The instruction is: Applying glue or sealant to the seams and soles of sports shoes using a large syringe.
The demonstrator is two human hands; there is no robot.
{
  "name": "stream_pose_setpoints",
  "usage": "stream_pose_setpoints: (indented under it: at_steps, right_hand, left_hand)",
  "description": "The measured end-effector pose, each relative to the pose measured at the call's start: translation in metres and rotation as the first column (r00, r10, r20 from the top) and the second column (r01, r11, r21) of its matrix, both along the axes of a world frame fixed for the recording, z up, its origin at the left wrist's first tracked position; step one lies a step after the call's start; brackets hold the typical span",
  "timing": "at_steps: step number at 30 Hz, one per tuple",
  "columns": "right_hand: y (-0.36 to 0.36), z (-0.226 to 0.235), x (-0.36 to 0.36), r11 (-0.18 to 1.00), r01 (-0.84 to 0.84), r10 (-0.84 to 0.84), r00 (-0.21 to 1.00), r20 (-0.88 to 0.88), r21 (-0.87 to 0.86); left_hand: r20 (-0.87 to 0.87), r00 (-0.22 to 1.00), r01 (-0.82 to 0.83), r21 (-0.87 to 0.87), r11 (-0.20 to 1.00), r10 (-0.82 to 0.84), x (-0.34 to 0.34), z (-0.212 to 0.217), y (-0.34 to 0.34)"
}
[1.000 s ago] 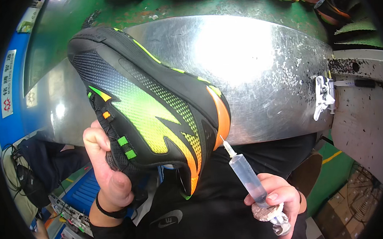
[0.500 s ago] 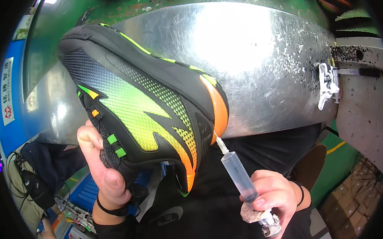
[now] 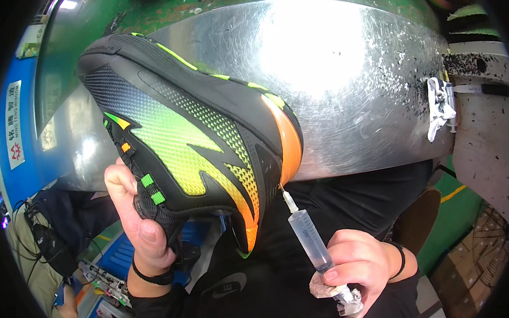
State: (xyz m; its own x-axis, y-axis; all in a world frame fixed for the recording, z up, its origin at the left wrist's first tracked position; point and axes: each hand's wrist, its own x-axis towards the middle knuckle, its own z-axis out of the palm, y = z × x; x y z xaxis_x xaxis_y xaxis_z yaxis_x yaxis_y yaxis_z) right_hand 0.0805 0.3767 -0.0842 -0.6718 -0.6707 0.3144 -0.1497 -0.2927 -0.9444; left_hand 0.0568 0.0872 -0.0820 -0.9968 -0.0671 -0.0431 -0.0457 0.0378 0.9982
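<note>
Needle [image 3: 284, 193] of syringe [image 3: 310, 242] shifted down orange heel panel [image 3: 291, 143] to its lower end (contact hard to tell), suggesting work follows panel's border. Shoe [image 3: 174, 151], slightly farther left than one second ago, held aloft over metal tabletop's [image 3: 373, 142] near edge, sole turned up, toe toward far-left corner. Left hand [image 3: 146, 237], half-curled, grips shoe at lacing, thumb nearest wearer. Right hand [image 3: 358, 257] closed around syringe's plunger end. Crumpled white paper [image 3: 437, 110] at tabletop's right edge.

Near: one running shoe [image 3: 194, 144], one needle-tipped syringe [image 3: 311, 242], two hands [image 3: 358, 259], two black wristbands [image 3: 150, 277]; right: one crumpled white wad [image 3: 436, 112].
</note>
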Motion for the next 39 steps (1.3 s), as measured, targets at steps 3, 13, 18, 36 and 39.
stream_pose_setpoints:
  at_steps: [3,13,18,36,39]
  right_hand:
    - [0.001,-0.003,0.011,0.993,0.089,-0.090,0.996,0.010,0.076]
    - [-0.005,-0.004,0.012,0.960,0.124,-0.076,0.979,-0.191,0.251]
    - [-0.002,-0.002,0.013,0.953,0.143,-0.065,0.958,-0.279,0.266]
    - [0.064,-0.026,0.015,0.822,0.477,-0.351,0.854,-0.383,0.311]
    - [0.067,-0.027,0.021,0.816,0.476,-0.379,0.869,-0.318,0.327]
  left_hand:
    - [-0.009,1.000,0.004,0.004,1.000,-0.004,0.000,0.002,0.001]
    - [-0.007,1.000,0.023,0.044,0.999,-0.022,-0.001,-0.002,-0.003]
    - [-0.017,1.000,0.005,0.057,0.998,-0.004,-0.002,-0.001,-0.003]
    - [0.229,0.965,-0.225,0.490,0.842,0.124,0.025,-0.006,0.019]
    - [0.130,0.991,-0.079,0.288,0.954,0.042,0.016,0.000,0.001]
